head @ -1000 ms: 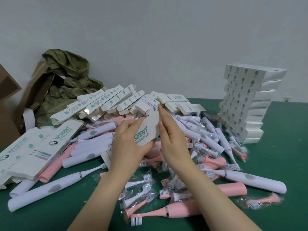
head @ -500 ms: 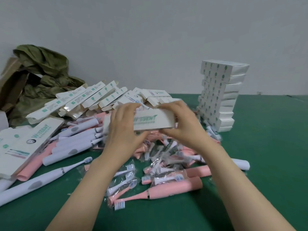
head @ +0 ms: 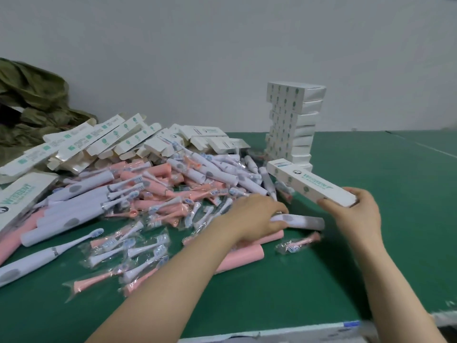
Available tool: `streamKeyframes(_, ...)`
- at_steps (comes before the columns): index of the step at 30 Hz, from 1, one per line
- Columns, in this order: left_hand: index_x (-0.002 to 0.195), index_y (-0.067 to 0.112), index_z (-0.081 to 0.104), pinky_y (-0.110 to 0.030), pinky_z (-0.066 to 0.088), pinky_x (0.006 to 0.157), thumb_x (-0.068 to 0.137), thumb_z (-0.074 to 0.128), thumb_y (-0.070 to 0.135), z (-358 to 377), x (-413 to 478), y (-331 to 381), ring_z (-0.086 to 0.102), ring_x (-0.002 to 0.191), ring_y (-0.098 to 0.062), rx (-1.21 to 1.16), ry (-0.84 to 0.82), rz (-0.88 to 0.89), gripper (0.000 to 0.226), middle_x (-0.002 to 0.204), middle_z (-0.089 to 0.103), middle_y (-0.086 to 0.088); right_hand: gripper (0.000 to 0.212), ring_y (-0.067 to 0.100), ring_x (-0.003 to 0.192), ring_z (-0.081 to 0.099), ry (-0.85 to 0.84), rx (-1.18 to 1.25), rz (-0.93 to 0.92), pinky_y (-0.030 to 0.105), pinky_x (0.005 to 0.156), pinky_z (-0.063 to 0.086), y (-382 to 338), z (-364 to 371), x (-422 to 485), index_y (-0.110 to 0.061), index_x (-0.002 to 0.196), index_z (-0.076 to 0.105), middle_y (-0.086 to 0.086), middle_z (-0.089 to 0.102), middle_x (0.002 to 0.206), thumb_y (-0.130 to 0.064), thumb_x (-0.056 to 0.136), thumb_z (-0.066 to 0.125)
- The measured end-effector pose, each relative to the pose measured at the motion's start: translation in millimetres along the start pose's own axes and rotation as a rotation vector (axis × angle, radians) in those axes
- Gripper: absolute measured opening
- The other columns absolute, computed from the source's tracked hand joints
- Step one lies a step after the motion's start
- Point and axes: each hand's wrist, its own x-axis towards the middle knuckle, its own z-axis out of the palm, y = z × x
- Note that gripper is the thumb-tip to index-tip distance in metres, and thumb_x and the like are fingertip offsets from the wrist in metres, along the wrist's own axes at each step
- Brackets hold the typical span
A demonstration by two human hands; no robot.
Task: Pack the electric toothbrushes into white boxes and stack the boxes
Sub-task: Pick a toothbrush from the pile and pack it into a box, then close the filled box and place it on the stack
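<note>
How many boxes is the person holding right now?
1. The white box is in the right hand, gripped at its near end, in front of the stack. The left hand holds none; it lies on a white toothbrush handle.

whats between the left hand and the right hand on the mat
In the head view, a white toothbrush handle spans the gap from the left hand toward the right hand, with bare green mat below it.
</note>
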Motion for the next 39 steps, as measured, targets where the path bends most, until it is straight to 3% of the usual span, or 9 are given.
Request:
streamKeyframes(2, 0.113, 0.03, 0.057, -0.035, 0.039, 0.071, 0.096, 0.042, 0.046, -1.2, -4.6, -6.8, 0.051, 0.096, -0.021, 0.074, 0.02, -0.006, 0.028, 0.094, 0.06, 0.003, 0.043, 0.019, 0.094, 0.059, 0.032, -0.05, 0.031, 0.029, 0.075, 0.041, 1.4, -4.3, -0.7, -0.013, 0.109, 0.057, 0.002, 0.062, 0.107, -0.02, 0.072, 0.076)
streamKeyframes(6, 0.113, 0.029, 0.056, -0.038, 0.043, 0.079, 0.097, 0.039, 0.044, -1.4, -20.0, -23.8, 0.043, 0.093, -0.018, 0.089, 0.04, -0.057, 0.027, 0.093, 0.054, 0.005, 0.031, 0.02, 0.077, 0.058, 0.068, -0.127, 0.031, 0.025, 0.056, 0.038, 3.8, -10.3, -11.9, -0.007, 0.097, 0.062, 0.009, 0.065, 0.097, -0.021, 0.072, 0.074)
streamKeyframes(9, 0.114, 0.03, 0.057, -0.035, 0.039, 0.074, 0.096, 0.041, 0.043, -0.9, -27.8, -30.2, 0.037, 0.087, -0.013, 0.049, 0.058, -0.064, 0.027, 0.088, 0.046, 0.008, 0.033, 0.026, 0.086, 0.058, 0.045, -0.172, 0.014, 0.025, 0.055, 0.036, 3.4, -7.4, -21.3, -0.004, 0.094, 0.061, 0.011, 0.061, 0.095, -0.024, 0.071, 0.073)
streamKeyframes(12, 0.115, 0.029, 0.057, -0.033, 0.029, 0.072, 0.096, 0.043, 0.043, 0.6, -31.0, -31.8, 0.035, 0.088, -0.014, 0.032, 0.066, -0.073, 0.028, 0.087, 0.046, 0.007, 0.037, 0.0, 0.062, 0.06, -0.06, -0.098, 0.043, 0.021, 0.048, 0.035, 2.0, -5.3, -27.3, -0.007, 0.1, 0.054, 0.0, 0.059, 0.094, -0.023, 0.075, 0.075)
streamKeyframes(15, 0.115, 0.029, 0.058, -0.032, 0.027, 0.072, 0.096, 0.043, 0.043, -0.3, -31.9, -34.1, 0.035, 0.089, -0.014, 0.022, 0.073, -0.086, 0.027, 0.088, 0.047, 0.007, 0.036, 0.0, 0.05, 0.061, -0.125, -0.049, 0.071, 0.021, 0.047, 0.038, 1.6, -4.4, -29.2, -0.006, 0.103, 0.054, -0.001, 0.06, 0.095, -0.019, 0.076, 0.074)
streamKeyframes(22, 0.117, 0.031, 0.057, -0.032, 0.027, 0.072, 0.096, 0.042, 0.045, -0.1, -33.3, -37.5, 0.036, 0.088, -0.014, -0.001, 0.069, -0.105, 0.029, 0.09, 0.05, 0.007, 0.039, 0.031, 0.071, 0.058, 0.013, -0.353, 0.102, 0.023, 0.046, 0.036, 6.7, -31.1, -23.1, 0.002, 0.09, 0.059, 0.021, 0.062, 0.093, -0.027, 0.07, 0.075)
streamKeyframes(27, 0.112, 0.031, 0.058, -0.034, 0.038, 0.07, 0.095, 0.044, 0.045, -0.3, -35.2, -38.8, 0.04, 0.085, -0.014, -0.012, 0.068, -0.111, 0.026, 0.086, 0.05, 0.006, 0.072, 0.042, 0.112, 0.045, -0.071, -0.755, 0.219, 0.041, 0.082, 0.038, 0.2, -11.1, -26.4, 0.005, 0.115, 0.04, 0.027, 0.048, 0.12, -0.037, 0.071, 0.077)
streamKeyframes(33, 0.107, 0.032, 0.061, -0.033, 0.042, 0.07, 0.093, 0.048, 0.044, -1.0, -40.6, -48.5, 0.045, 0.087, -0.014, -0.044, 0.089, -0.131, 0.022, 0.091, 0.056, 0.006, 0.068, 0.038, 0.115, 0.039, -0.22, -0.802, 0.192, 0.038, 0.082, 0.034, -3.5, 2.1, -16.4, 0.001, 0.121, 0.036, 0.024, 0.042, 0.126, -0.036, 0.078, 0.072)
streamKeyframes(39, 0.101, 0.03, 0.062, -0.033, 0.042, 0.066, 0.092, 0.049, 0.043, -0.4, -38.1, -48.1, 0.048, 0.083, -0.014, -0.082, 0.103, -0.107, 0.02, 0.089, 0.06, 0.005, 0.073, 0.037, 0.113, 0.039, -0.2, -0.842, 0.125, 0.039, 0.088, 0.034, -5.5, -3.8, -19.1, 0.0, 0.118, 0.041, 0.023, 0.044, 0.122, -0.051, 0.076, 0.071)
